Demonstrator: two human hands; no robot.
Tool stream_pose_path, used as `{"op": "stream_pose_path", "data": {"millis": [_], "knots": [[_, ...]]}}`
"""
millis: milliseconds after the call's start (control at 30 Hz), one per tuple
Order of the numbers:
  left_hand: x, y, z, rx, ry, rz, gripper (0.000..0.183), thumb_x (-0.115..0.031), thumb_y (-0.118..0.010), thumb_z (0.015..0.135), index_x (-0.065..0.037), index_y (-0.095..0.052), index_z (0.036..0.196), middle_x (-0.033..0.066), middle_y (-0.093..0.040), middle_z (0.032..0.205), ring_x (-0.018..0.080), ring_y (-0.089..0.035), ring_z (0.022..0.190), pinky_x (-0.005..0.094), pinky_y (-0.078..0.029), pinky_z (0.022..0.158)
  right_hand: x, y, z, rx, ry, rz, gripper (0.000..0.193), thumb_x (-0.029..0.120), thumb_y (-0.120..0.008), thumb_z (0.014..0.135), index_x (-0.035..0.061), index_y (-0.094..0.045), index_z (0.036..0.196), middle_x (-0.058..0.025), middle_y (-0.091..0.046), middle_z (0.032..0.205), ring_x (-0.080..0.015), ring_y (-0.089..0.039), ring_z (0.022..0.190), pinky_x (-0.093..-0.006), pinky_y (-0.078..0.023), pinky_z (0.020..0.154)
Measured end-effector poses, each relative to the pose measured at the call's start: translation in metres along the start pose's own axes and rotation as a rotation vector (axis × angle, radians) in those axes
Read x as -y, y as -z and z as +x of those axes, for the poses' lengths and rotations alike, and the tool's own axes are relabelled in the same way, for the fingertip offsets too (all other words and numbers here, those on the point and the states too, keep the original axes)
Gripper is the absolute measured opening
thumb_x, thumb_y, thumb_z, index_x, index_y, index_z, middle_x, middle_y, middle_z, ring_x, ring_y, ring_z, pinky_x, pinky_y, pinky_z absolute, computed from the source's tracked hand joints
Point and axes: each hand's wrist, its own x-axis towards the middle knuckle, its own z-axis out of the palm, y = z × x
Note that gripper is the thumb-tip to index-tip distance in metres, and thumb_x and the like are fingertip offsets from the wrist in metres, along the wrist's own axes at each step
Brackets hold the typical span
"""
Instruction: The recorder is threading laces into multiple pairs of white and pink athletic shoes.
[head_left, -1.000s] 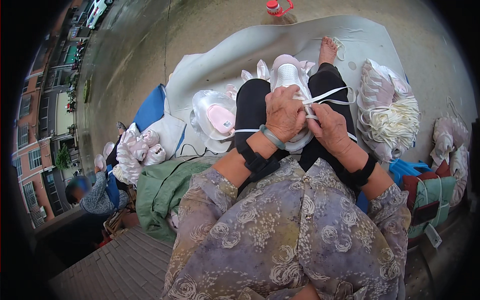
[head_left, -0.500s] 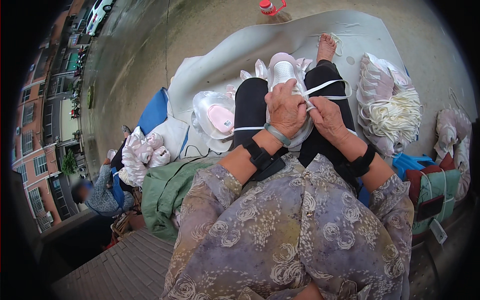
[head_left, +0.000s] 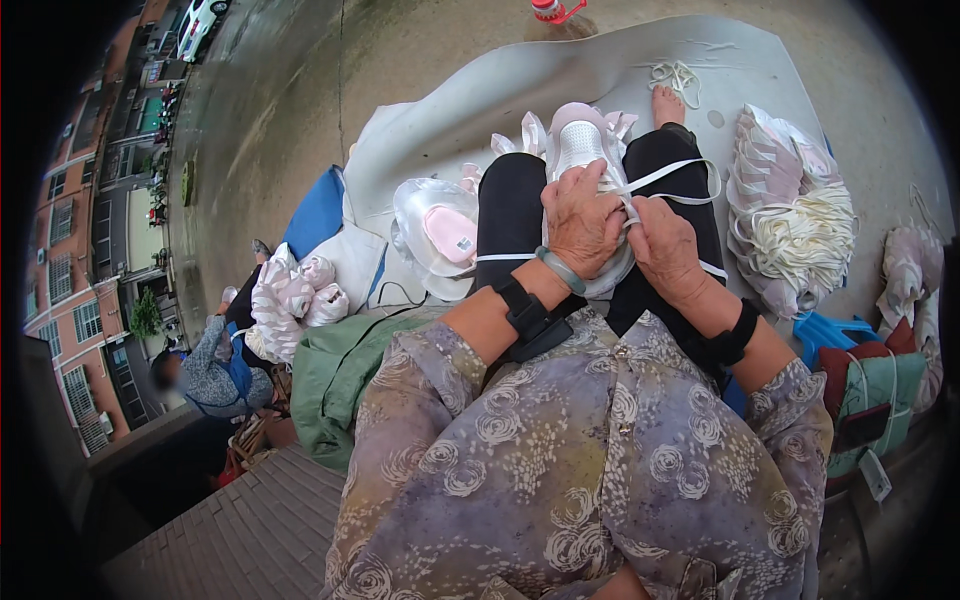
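A pale pink and white shoe (head_left: 578, 143) rests between my knees, toe pointing away from me. My left hand (head_left: 582, 222) lies over its upper, fingers curled closed against the lacing area. Just to the right, my right hand (head_left: 664, 247) pinches a flat white shoelace (head_left: 668, 174) close to the eyelets. A loop of that lace arcs out over my right knee. The shoe's heel part is mostly hidden under my left hand and wrist.
A clear plastic-wrapped pink insole piece (head_left: 449, 236) sits left of my knee. At right lies a pile of shoe uppers with bundled white laces (head_left: 800, 240). More uppers (head_left: 292, 302) are at left, near a seated person (head_left: 222, 370). A red-capped bottle (head_left: 556, 14) stands beyond the sheet.
The whole view has shifted slightly. Both hands stay at the shoe's lacing; my right fingers have drawn a little away from my left, showing a short stretch of lace between.
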Motion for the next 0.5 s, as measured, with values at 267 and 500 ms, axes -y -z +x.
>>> {"op": "stream_pose_path", "data": {"millis": [267, 500], "knots": [[-0.008, 0.018, 0.009, 0.006, -0.192, 0.136, 0.006, -0.013, -0.063, 0.065, -0.009, -0.062, 0.069, 0.0119, -0.05, 0.121, 0.0322, -0.044, 0.11, 0.0541, -0.02, 0.096, -0.008, 0.01, 0.0, 0.046, 0.092, 0.111, 0.035, 0.011, -0.056, 0.071, 0.0019, -0.048, 0.104, -0.0138, -0.052, 0.077, -0.0317, -0.056, 0.069, -0.0393, -0.046, 0.059], [0.011, 0.092, -0.021, 0.012, -0.085, 0.163, 0.004, -0.004, -0.059, 0.063, -0.005, -0.055, 0.064, 0.0133, -0.051, 0.119, 0.0341, -0.043, 0.112, 0.047, -0.025, 0.097, 0.004, 0.013, 0.003, 0.14, 0.008, -0.011, 0.034, 0.015, -0.055, 0.07, 0.003, -0.05, 0.102, -0.0127, -0.052, 0.077, -0.0301, -0.056, 0.069, -0.0383, -0.046, 0.058]]}}
